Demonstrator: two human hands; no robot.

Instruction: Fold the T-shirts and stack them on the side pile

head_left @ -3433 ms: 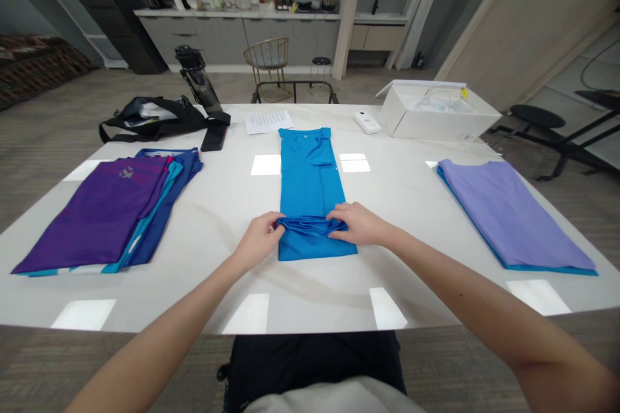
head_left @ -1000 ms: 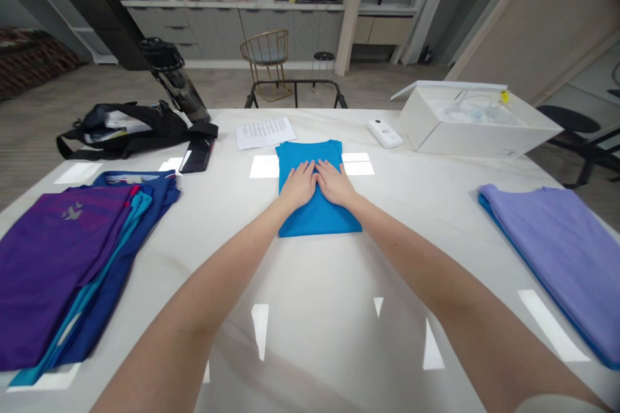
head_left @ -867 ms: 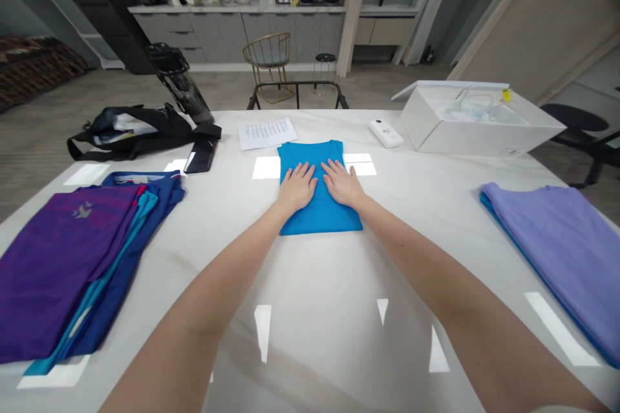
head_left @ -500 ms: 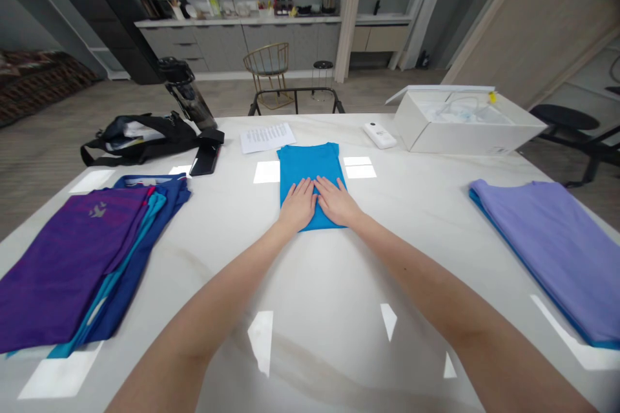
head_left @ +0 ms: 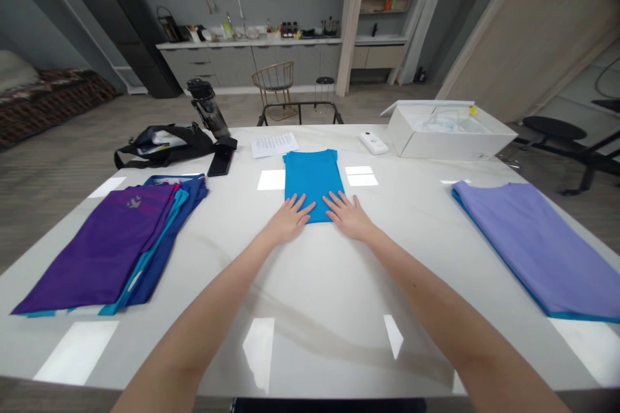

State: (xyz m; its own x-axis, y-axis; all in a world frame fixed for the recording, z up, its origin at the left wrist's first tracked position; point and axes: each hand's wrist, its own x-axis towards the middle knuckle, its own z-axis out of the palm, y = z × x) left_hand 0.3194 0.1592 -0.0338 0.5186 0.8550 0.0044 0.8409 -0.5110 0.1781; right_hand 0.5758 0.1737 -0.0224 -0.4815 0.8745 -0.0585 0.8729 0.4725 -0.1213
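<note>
Glossy white table [head_left: 339,335] before us, kitchen counter beyond. With fingers open and spread, we rest our left hand [head_left: 287,219] and right hand [head_left: 349,216] on the near edge of the folded blue shirt [head_left: 314,175]. Left of that shirt lies the purple clothing pile [head_left: 104,242]; right of it, the lavender garment [head_left: 537,238]; just beyond it, the printed paper [head_left: 274,145].

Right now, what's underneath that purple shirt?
Edges of a teal garment and a navy garment show beneath the purple shirt. The rest is covered, so any further layers can't be seen.
</note>
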